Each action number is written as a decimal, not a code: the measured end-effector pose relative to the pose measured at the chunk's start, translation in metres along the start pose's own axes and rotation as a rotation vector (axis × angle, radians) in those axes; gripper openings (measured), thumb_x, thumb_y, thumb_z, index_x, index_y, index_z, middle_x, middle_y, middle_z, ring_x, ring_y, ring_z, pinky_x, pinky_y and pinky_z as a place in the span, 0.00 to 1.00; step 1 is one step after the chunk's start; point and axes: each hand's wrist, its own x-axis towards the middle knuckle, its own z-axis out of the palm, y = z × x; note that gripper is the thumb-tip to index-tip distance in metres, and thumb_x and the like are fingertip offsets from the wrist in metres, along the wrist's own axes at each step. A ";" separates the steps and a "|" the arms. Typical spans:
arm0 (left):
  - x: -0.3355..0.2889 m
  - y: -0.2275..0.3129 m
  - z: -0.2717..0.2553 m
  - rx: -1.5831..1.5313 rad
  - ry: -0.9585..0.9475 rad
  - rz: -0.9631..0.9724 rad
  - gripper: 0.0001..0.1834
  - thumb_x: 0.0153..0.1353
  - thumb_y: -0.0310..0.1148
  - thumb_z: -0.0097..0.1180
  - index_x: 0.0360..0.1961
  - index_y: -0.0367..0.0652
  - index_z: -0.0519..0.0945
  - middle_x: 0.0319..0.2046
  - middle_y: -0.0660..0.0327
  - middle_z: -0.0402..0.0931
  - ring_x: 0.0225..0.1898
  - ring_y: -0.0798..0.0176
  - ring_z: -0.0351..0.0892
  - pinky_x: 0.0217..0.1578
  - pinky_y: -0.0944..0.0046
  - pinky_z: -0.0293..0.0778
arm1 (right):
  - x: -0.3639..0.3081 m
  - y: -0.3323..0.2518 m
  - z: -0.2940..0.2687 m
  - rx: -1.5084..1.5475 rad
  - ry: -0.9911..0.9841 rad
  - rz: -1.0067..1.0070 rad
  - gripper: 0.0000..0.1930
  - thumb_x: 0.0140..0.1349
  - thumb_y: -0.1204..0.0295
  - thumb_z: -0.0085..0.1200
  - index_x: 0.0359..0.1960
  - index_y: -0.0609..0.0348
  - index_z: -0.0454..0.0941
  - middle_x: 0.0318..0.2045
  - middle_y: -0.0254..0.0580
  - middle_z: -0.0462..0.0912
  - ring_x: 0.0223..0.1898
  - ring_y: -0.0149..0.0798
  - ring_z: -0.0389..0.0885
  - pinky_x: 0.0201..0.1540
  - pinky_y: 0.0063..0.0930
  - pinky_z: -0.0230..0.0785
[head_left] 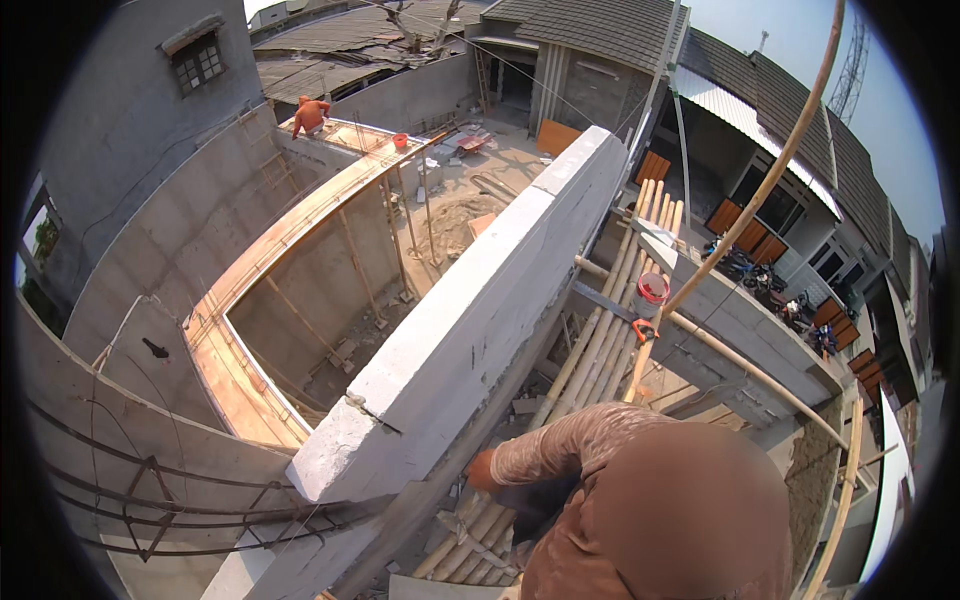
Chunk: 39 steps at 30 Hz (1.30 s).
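Observation:
Neither of my hands shows in the head view. Right in front, at the lower edge, a co-worker (570,545) in a brownish top bends over the bamboo scaffold. That person's hand (482,470) reaches left to the foot of a white block wall (480,270); its fingers are hidden, so what it touches I cannot tell. Farther off on the bamboo poles (602,345) lies a hand saw with an orange handle (643,329). Just beyond the saw stands a red bucket (653,290).
A long slanting bamboo pole (765,185) crosses the right side. Bent steel bars (150,510) stick out at lower left. Beyond the wall, wooden formwork (235,285) edges a deep drop; another person (311,115) in orange crouches at its far end. Parked motorbikes (760,277) stand below right.

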 end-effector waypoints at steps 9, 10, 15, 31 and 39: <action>-0.005 0.099 0.037 0.438 -0.139 -0.010 0.15 0.65 0.43 0.55 0.39 0.42 0.77 0.34 0.59 0.78 0.32 0.63 0.78 0.27 0.63 0.72 | -0.018 0.110 0.094 0.394 0.010 0.478 0.18 0.53 0.68 0.63 0.48 0.50 0.85 0.51 0.42 0.84 0.54 0.49 0.81 0.51 0.48 0.76; -0.007 0.107 0.040 0.472 -0.151 -0.010 0.15 0.65 0.43 0.55 0.40 0.41 0.77 0.34 0.59 0.78 0.32 0.62 0.79 0.27 0.63 0.73 | -0.027 0.126 0.104 0.397 0.007 0.482 0.18 0.54 0.68 0.62 0.49 0.49 0.85 0.49 0.42 0.85 0.53 0.49 0.82 0.51 0.48 0.76; -0.004 0.169 0.053 0.561 -0.223 0.123 0.16 0.64 0.44 0.56 0.41 0.40 0.77 0.38 0.57 0.80 0.34 0.61 0.81 0.28 0.62 0.74 | -0.112 0.159 0.103 0.645 0.009 0.648 0.17 0.53 0.67 0.64 0.47 0.46 0.86 0.47 0.41 0.86 0.51 0.49 0.83 0.49 0.51 0.76; 0.032 0.188 0.157 1.176 -0.447 0.118 0.21 0.64 0.46 0.56 0.48 0.40 0.77 0.43 0.53 0.82 0.40 0.54 0.83 0.34 0.56 0.76 | -0.254 0.041 0.302 1.557 0.012 1.364 0.21 0.52 0.55 0.67 0.45 0.52 0.87 0.45 0.45 0.86 0.46 0.48 0.85 0.47 0.48 0.77; 0.020 0.204 0.230 1.260 -0.450 0.100 0.21 0.64 0.45 0.56 0.50 0.40 0.76 0.43 0.54 0.82 0.39 0.54 0.83 0.33 0.56 0.75 | -0.259 -0.001 0.351 1.764 0.011 1.410 0.22 0.53 0.54 0.67 0.45 0.53 0.86 0.45 0.45 0.86 0.46 0.48 0.85 0.47 0.46 0.77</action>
